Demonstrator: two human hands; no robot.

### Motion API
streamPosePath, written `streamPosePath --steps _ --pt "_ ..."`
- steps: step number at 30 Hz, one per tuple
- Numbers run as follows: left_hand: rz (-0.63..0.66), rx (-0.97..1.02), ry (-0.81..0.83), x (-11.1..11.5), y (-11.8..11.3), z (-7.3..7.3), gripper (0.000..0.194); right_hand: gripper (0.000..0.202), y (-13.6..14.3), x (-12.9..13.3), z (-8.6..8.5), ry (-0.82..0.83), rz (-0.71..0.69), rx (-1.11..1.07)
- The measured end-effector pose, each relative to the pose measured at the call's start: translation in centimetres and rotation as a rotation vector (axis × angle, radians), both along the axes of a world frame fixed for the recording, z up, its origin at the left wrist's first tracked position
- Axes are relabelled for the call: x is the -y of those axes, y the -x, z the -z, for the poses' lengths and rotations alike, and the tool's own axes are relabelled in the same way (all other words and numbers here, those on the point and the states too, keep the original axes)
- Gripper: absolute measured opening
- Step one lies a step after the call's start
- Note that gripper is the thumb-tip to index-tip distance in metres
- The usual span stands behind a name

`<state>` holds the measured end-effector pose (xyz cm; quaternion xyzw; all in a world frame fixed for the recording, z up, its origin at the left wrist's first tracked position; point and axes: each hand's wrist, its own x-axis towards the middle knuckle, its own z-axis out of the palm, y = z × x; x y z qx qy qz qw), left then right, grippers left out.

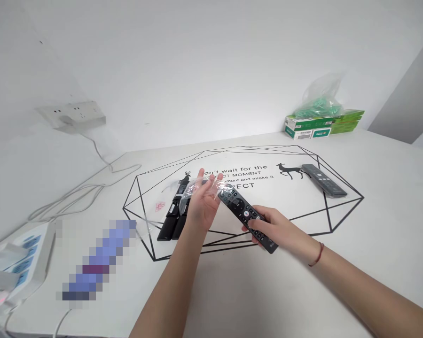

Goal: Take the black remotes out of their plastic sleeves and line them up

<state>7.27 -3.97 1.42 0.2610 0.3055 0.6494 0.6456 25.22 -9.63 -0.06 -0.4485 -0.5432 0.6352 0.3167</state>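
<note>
My right hand (pixel 268 225) is closed round the lower part of a black remote control (pixel 238 206), its thumb on the buttons. Clear plastic film (pixel 193 190) reaches from the remote's far end over the fingers of my left hand (pixel 206 202). That hand is palm up with its fingers apart, touching the film; whether it grips any is unclear. Beside and partly behind my left hand, black remotes (pixel 168 227) lie face down on the white table (pixel 254 286). Another remote (pixel 324 180), in clear wrap, lies face up at the right.
Green and white boxes (pixel 308 124) with a plastic bag (pixel 320 101) on top stand at the back right. At the left are a power strip (pixel 38 258), cables (pixel 88 188), a wall socket (pixel 77 115) and a pixelated blue object (pixel 102 258).
</note>
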Motion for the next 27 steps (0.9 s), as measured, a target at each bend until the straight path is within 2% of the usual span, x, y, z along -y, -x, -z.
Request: streamPosePath --steps 4,7,12,16,18,21,24,27 --pt "0.008 -0.061 0.044 0.2 -1.1 0.5 0.041 0.017 -0.4 -0.1 0.3 -0.002 0.057 0.004" --pt "0.054 -0.098 0.065 0.5 -1.7 0.8 0.033 0.015 -0.5 -0.2 0.5 -0.033 0.05 0.003" --pt "0.045 -0.143 0.123 0.8 -2.1 1.1 0.033 0.02 -0.2 -0.3 0.7 -0.08 0.076 -0.071" --pt "0.176 -0.171 0.123 1.0 -2.7 1.5 0.026 0.031 0.1 -0.5 1.2 -0.115 0.178 -0.118" --pt "0.234 -0.169 0.142 1.0 -3.0 1.8 0.022 0.031 0.0 -0.5 1.0 -0.114 0.184 -0.15" --pt "0.167 -0.138 0.196 0.9 -2.9 1.8 0.021 0.034 -0.7 -0.4 0.2 -0.088 0.074 -0.176" --pt "0.084 -0.121 0.231 0.6 -2.2 1.3 0.02 0.047 -1.5 -0.2 -0.6 -0.086 -0.135 -0.184" --pt "0.091 -0.119 0.227 0.5 -1.7 0.8 0.021 0.053 -1.7 -0.3 -0.5 -0.101 -0.236 -0.187"
